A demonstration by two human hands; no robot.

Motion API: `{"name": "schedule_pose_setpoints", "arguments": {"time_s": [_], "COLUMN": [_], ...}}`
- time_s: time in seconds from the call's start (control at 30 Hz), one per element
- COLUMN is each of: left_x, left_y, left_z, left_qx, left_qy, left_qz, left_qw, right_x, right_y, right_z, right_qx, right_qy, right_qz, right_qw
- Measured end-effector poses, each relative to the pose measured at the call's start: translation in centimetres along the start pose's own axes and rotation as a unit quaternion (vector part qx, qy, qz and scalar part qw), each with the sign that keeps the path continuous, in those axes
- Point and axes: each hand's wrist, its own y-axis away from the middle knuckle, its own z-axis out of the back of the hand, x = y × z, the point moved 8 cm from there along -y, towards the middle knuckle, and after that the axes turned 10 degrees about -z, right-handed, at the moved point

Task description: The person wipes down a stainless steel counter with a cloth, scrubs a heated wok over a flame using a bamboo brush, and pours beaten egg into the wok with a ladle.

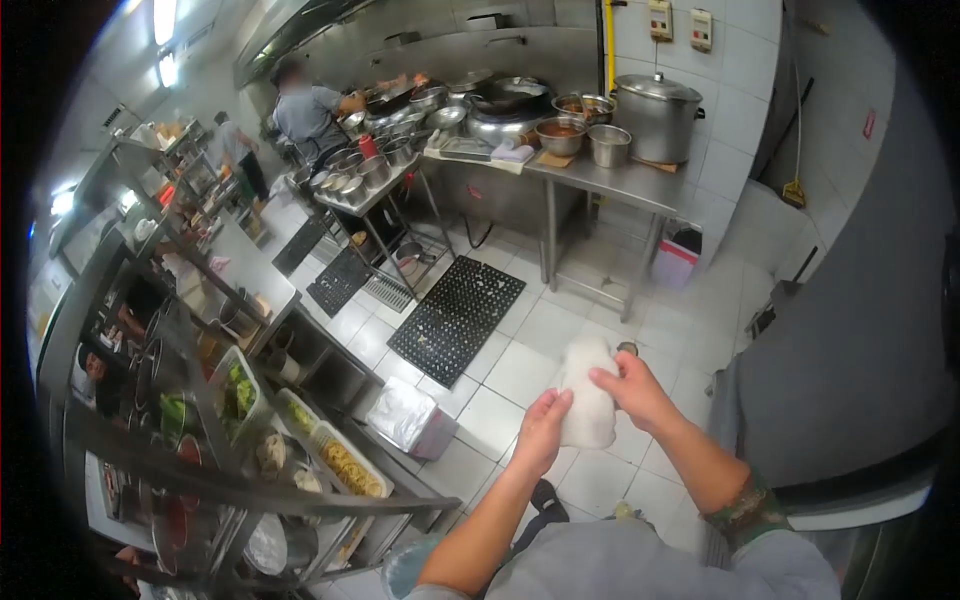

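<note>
In front of my body I hold a white oblong bundle [588,400], soft-looking like a folded cloth; its exact kind is not plain. My left hand [543,430] grips its lower left side, with the thumb on top. Around the upper right side is my right hand [632,388], thumb pressed on the upper face. The fingers beneath the bundle are partly hidden. A small dark round thing [627,348] shows just beyond my right fingers; I cannot tell whether it touches them.
Ahead, a steel table [610,182] bears a lidded stockpot [655,118] and bowls. A black mat [457,318] lies on the tiles. Shelving with food trays [350,462] and a foil-topped box [405,415] stand left. A co-worker [308,112] is at the woks. A grey appliance [850,350] flanks my right.
</note>
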Motion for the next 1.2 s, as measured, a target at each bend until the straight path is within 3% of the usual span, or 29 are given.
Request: {"name": "schedule_pose_setpoints", "arguments": {"time_s": [0.03, 0.07, 0.1, 0.13, 0.23, 0.3, 0.4, 0.43, 0.5, 0.57, 0.6, 0.73, 0.77, 0.87, 0.9, 1.0, 1.03, 1.13, 1.17, 1.2], "left_x": [-1.6, -3.3, -4.8, -5.2, -7.8, -9.7, -12.8, -14.5, -20.2, -25.4, -27.6, -33.1, -33.5, -32.2, -31.6, -29.2, -28.2, -27.0, -26.6, -26.5], "left_y": [-1.8, -3.2, -4.3, -5.3, -9.0, -11.6, -16.2, -17.9, -21.7, -25.0, -26.5, -27.4, -26.8, -26.5, -26.2, -26.6, -26.8, -27.6, -28.3, -29.0], "left_z": [0.0, -0.4, -0.8, -1.6, -4.3, -6.3, -6.5, -6.3, -5.2, -5.8, -6.5, -11.4, -11.9, -7.9, -7.4, -2.8, -0.8, 5.8, 9.4, 14.2], "left_qx": [0.011, 0.022, 0.032, 0.073, 0.19, 0.25, 0.216, 0.182, 0.038, -0.049, -0.081, -0.111, -0.091, -0.124, -0.116, -0.073, -0.057, -0.14, -0.155, -0.186], "left_qy": [-0.104, -0.206, -0.306, -0.308, -0.367, -0.464, -0.553, -0.548, -0.546, -0.442, -0.41, -0.477, -0.556, -0.632, -0.64, -0.676, -0.688, -0.801, -0.76, -0.638], "left_qz": [-0.028, -0.052, -0.074, -0.073, -0.082, -0.084, -0.101, -0.172, -0.314, -0.344, -0.395, -0.565, -0.581, -0.526, -0.529, -0.513, -0.503, -0.339, -0.351, -0.294], "left_qw": [0.994, 0.977, 0.949, 0.946, 0.907, 0.846, 0.798, 0.798, 0.776, 0.827, 0.818, 0.665, 0.588, 0.555, 0.545, 0.524, 0.52, 0.473, 0.524, 0.687], "right_x": [-0.5, 1.5, 3.3, 5.0, 5.7, 6.2, 4.8, 4.2, 4.5, 4.3, 4.8, 10.5, 9.8, 17.1, 17.6, 15.7, 17.8, 16.5, 15.6, 16.0], "right_y": [-1.4, -2.0, -1.6, -0.8, -3.0, -5.6, -11.0, -13.0, -16.8, -18.4, -18.9, -14.2, -16.1, -20.1, -20.9, -25.8, -27.4, -33.2, -34.0, -33.8], "right_z": [0.0, 1.2, 1.9, 1.9, 0.4, -0.2, -0.3, -0.6, -1.5, -4.7, -7.4, -17.4, -18.4, -17.4, -18.2, -20.3, -19.7, -23.9, -25.1, -26.4], "right_qx": [0.027, -0.065, -0.152, -0.231, 0.034, 0.129, 0.199, 0.214, 0.247, 0.304, 0.347, 0.474, 0.412, 0.485, 0.481, 0.535, 0.487, 0.441, 0.395, 0.439], "right_qy": [-0.083, 0.056, 0.193, 0.322, 0.305, 0.155, -0.013, -0.061, -0.184, -0.249, -0.245, -0.399, -0.439, -0.491, -0.493, -0.512, -0.444, -0.394, -0.334, -0.259], "right_qz": [-0.048, 0.067, 0.175, 0.276, 0.23, 0.159, 0.074, 0.05, 0.009, -0.057, -0.092, -0.243, -0.301, -0.158, -0.195, -0.185, -0.095, -0.154, -0.178, -0.207], "right_qw": [0.995, 0.994, 0.953, 0.876, 0.924, 0.967, 0.977, 0.974, 0.951, 0.918, 0.901, 0.747, 0.74, 0.706, 0.699, 0.646, 0.746, 0.792, 0.837, 0.835]}}
